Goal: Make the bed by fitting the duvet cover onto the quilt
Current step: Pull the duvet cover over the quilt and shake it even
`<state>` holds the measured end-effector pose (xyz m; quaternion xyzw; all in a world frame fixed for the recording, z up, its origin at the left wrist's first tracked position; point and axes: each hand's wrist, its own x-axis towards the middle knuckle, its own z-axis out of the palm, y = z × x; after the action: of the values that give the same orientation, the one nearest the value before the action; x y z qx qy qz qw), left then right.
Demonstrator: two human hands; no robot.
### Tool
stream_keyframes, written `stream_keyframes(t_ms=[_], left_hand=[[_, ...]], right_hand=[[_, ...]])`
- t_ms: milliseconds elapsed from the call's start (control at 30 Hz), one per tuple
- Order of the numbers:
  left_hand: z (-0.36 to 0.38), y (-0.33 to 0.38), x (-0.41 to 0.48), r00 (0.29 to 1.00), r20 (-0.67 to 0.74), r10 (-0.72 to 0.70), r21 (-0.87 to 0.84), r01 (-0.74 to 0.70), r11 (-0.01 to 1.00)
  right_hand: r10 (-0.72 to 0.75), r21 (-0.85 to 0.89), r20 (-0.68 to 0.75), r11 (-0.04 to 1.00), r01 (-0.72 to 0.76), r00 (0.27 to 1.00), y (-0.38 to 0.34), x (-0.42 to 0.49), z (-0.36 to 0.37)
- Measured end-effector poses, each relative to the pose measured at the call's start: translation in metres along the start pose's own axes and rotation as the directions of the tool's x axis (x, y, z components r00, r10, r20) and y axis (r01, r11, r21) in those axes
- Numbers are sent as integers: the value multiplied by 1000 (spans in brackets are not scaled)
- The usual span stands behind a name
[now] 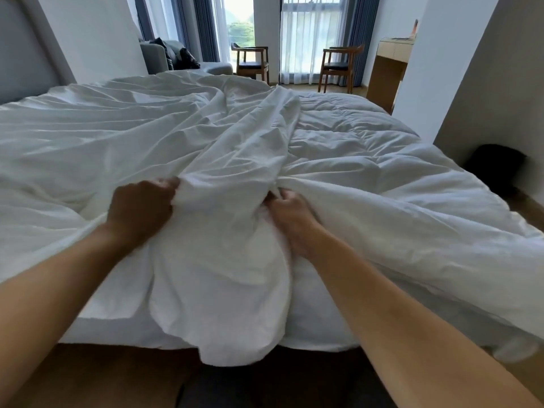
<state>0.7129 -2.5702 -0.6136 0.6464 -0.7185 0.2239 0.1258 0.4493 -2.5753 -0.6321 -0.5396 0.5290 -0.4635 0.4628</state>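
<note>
Both forearms reach forward; left hand (141,209) and right hand (290,219) grip bunched duvet cover (223,231).

No readable text, labels, brands or numbers showing anywhere in this view.
</note>
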Motion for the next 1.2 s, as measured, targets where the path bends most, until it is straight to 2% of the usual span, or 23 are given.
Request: stream_keyframes(t_ms=[100,167,267,333,400,433,467,500,533,567,600,633,733,867,1000,1067,1100,1133,1200], left_hand=[[-12,-46,22,997,-57,58,96,-52,994],[-7,-59,28,998,-1,-61,108,61,992],[25,-40,22,951,243,-189,165,152,975],[24,-24,28,900,396,-181,248,85,965],[-3,-13,49,872,446,-200,388,13,922],[-18,-4,60,879,424,-221,445,10,895],[-32,10,66,902,383,-197,433,14,901],[-43,33,68,937,331,-108,325,-5,946],[-53,64,67,960,276,35,135,-75,988],[-54,97,64,955,233,183,-59,-174,983],[-51,127,61,931,234,279,-133,-254,958],[-44,152,59,908,265,325,-87,-313,946],[-4,187,63,918,353,180,210,-266,941],[27,185,69,973,209,98,324,-164,932],[23,178,72,967,235,101,396,-190,898],[8,174,74,950,303,72,337,-178,924],[5,169,72,940,324,109,224,-188,956],[0,161,70,947,285,146,127,-189,974],[-20,140,68,969,152,196,70,-208,976]], right_hand=[[-11,-190,-212,981,-30,977,3,16,-67],[-27,-283,-305,957,-63,952,14,22,-106],[-33,-484,-257,870,-99,966,48,31,-116],[-34,-596,-197,798,-92,980,67,41,-109],[-11,-607,-170,789,-96,985,73,53,-108],[-1,-594,-165,798,-99,986,74,58,-110],[4,-582,-162,808,-98,987,76,63,-111],[0,-574,-158,814,-92,987,78,65,-112],[-9,-574,-154,815,-82,988,79,66,-113],[-18,-571,-147,818,-70,989,80,66,-113],[-20,-557,-140,828,-62,990,80,66,-114],[-16,-529,-135,847,-58,991,80,66,-116],[-31,-491,-96,871,-20,995,76,64,-123],[-60,-487,-81,873,13,995,73,56,-122],[-51,-456,-21,889,36,998,68,48,-121],[-95,-456,-18,887,76,995,63,43,-123],[-131,-454,-31,885,103,991,58,42,-124],[-166,-456,-42,881,129,985,50,42,-126],[-228,-474,-35,861,185,973,30,45,-130]])
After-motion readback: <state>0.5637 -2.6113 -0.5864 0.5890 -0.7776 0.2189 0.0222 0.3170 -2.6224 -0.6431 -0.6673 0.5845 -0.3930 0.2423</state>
